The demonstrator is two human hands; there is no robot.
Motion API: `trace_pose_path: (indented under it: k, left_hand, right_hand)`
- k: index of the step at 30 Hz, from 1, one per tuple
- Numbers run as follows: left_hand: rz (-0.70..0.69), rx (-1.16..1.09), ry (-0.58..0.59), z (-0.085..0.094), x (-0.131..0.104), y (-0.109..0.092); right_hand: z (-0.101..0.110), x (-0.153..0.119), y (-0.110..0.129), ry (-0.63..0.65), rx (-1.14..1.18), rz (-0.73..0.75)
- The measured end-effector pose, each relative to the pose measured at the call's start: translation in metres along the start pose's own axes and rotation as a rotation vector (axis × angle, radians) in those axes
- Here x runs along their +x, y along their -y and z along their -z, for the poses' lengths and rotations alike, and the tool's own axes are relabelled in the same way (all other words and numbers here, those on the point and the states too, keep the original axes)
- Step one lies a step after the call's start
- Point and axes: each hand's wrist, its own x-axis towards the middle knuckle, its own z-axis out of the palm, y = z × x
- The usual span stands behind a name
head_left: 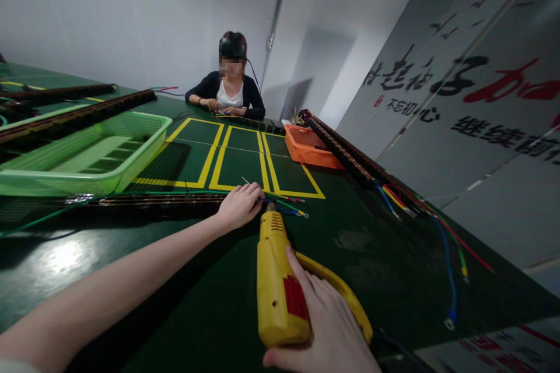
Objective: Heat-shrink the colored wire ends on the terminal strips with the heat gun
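Observation:
My right hand (326, 315) is wrapped round the handle of a yellow heat gun (277, 280), whose nozzle points away from me. Just beyond the nozzle, my left hand (240, 204) is closed on the wire end of a long dark strip assembly (153, 204) lying across the green table. Green, blue and red wires (291, 207) with ring terminals stick out to the right of my left fingers. A thin pale piece shows above that hand. The fingertips partly hide what they hold.
A light green basket (131, 169) stands at the left with a long strip across it. An orange basket (312, 154) is at the back right beside long strips with coloured wires (394, 198). A person (230, 93) sits across the table, hands on a strip.

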Motion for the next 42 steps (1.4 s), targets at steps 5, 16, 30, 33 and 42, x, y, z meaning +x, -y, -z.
trace_pose_path:
  k: [5, 16, 30, 33, 42]
  left_hand:
    - [0.037, -0.014, -0.010, -0.005, 0.001, 0.000]
    - [0.042, -0.023, 0.012, -0.007, 0.001, 0.002]
    - [0.028, 0.018, 0.001, -0.008, 0.001, 0.003]
    - [0.028, 0.018, 0.001, -0.008, 0.001, 0.003]
    - [0.017, -0.018, 0.007, -0.007, 0.000, 0.003]
  right_hand:
    - [-0.005, 0.004, -0.002, 0.014, 0.025, 0.065]
    - [-0.027, 0.004, 0.013, -0.178, -0.069, 0.130]
    - [-0.020, 0.002, -0.007, -0.262, -0.124, 0.148]
    - [-0.020, -0.003, -0.018, -0.279, -0.139, 0.126]
    - [-0.015, -0.014, -0.051, -0.383, -0.238, -0.006]
